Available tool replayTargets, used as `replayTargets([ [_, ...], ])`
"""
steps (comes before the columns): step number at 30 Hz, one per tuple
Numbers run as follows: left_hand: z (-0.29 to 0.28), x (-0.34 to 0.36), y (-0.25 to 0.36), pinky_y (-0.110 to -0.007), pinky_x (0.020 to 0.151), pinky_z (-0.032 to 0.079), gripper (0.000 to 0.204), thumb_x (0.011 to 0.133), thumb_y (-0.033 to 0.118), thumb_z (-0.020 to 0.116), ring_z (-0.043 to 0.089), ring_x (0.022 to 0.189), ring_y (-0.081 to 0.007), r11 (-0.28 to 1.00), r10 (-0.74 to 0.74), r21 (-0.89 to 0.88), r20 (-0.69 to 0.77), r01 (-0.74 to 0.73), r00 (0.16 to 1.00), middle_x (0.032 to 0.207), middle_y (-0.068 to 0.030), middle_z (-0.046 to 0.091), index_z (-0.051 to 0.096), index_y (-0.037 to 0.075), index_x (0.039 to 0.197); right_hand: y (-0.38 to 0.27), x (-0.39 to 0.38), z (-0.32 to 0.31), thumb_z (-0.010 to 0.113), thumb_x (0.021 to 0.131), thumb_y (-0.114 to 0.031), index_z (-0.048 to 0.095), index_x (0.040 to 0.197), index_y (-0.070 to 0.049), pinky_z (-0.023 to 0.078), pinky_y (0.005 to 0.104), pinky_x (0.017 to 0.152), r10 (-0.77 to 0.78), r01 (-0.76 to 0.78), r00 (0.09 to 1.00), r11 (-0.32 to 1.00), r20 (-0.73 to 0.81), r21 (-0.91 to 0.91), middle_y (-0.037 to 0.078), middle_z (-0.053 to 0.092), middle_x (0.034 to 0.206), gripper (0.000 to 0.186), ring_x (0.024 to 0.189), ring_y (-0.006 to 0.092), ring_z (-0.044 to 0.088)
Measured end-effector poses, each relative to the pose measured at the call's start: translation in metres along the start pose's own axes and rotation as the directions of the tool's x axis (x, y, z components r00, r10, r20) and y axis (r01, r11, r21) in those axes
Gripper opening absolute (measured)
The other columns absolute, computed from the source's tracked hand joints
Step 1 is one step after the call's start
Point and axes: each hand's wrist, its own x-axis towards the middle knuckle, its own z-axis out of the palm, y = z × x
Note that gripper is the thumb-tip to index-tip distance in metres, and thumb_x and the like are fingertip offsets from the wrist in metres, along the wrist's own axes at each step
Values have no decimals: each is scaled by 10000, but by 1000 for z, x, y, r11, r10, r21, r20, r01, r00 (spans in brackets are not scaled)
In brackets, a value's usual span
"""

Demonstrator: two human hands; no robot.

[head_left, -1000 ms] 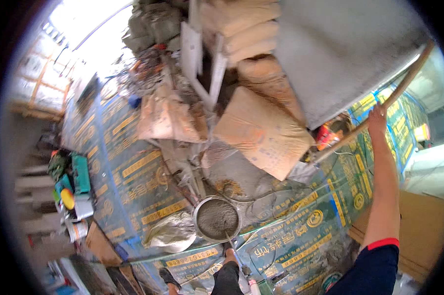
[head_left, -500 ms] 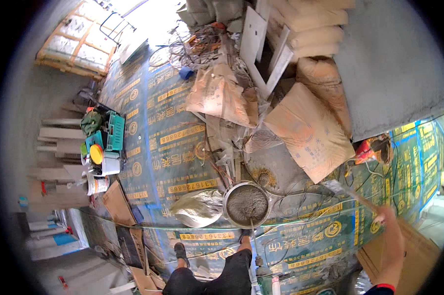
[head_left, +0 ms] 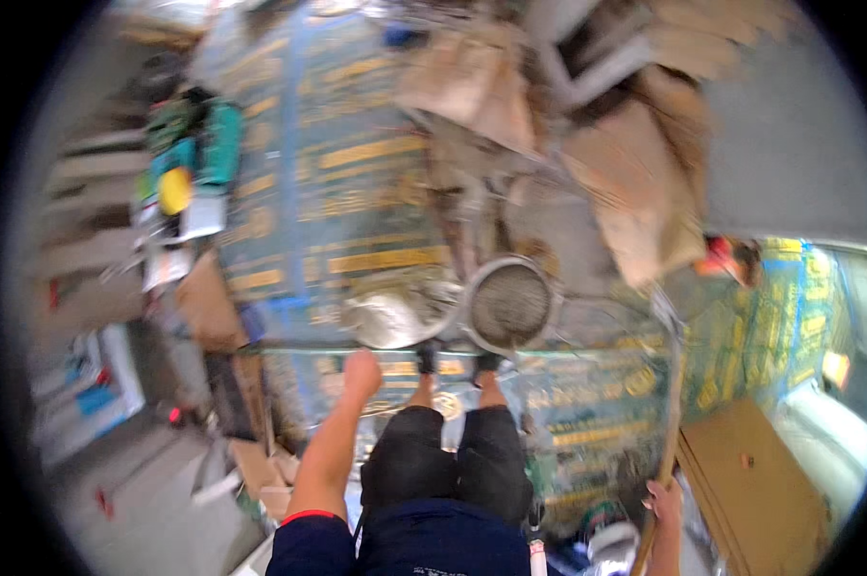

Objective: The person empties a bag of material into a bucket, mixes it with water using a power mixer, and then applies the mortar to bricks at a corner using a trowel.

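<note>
The picture is blurred by motion. My left hand [head_left: 361, 370] is a closed fist on a thin horizontal bar [head_left: 568, 348] that runs across in front of my knees. My right hand [head_left: 662, 499], low at the right, grips a long wooden handle [head_left: 671, 403] that reaches up to a small grey blade near a torn brown bag. Below me, just past my feet [head_left: 486, 363], stands a round metal pan of grey mortar [head_left: 510, 305], and a crumpled grey sack [head_left: 390, 317] lies to its left.
Blue and yellow printed sheeting [head_left: 357, 192] covers the floor. Brown cement bags [head_left: 635, 192] are piled at the upper right. Green and yellow tools [head_left: 189, 163] lie at the left. A brown cardboard sheet [head_left: 750, 480] lies at the lower right, a grey wall [head_left: 798, 144] above it.
My right arm has dropped from raised high at the right to low beside me, still on the handle. My left arm has come into view. The view has swung downward.
</note>
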Motion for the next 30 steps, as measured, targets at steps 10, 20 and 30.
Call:
replayTargets([
  [10, -37, 130, 39, -469, 980, 393, 303, 771, 130, 605, 499, 1174, -330, 916, 374, -80, -185, -394, 909, 1186, -169, 572, 595, 23, 1055, 19, -125, 74, 602, 730, -76, 514, 885, -42, 407, 270, 405, -336, 162, 821, 912, -461, -377, 2, 486, 658, 182, 454, 101, 453],
  [20, 19, 160, 6, -503, 943, 419, 399, 799, 132, 561, 504, 1171, -352, 959, 235, -121, -164, -256, 958, 1223, -174, 544, 522, 12, 1177, -6, -268, 181, 542, 677, 8, 486, 899, -39, 415, 264, 383, 81, -90, 993, 991, -91, -96, 57, 520, 641, 233, 452, 133, 506],
  [30, 43, 183, -16, -490, 1076, 283, 517, 809, 88, 520, 426, 1262, -327, 954, 204, -59, -597, -295, 776, 1266, -186, 518, 460, 22, 1318, 48, -279, 241, 658, 758, -172, 585, 1012, -54, 461, 331, 535, -16, 98, 993, 633, 114, -768, 69, 577, 689, 290, 554, 162, 562],
])
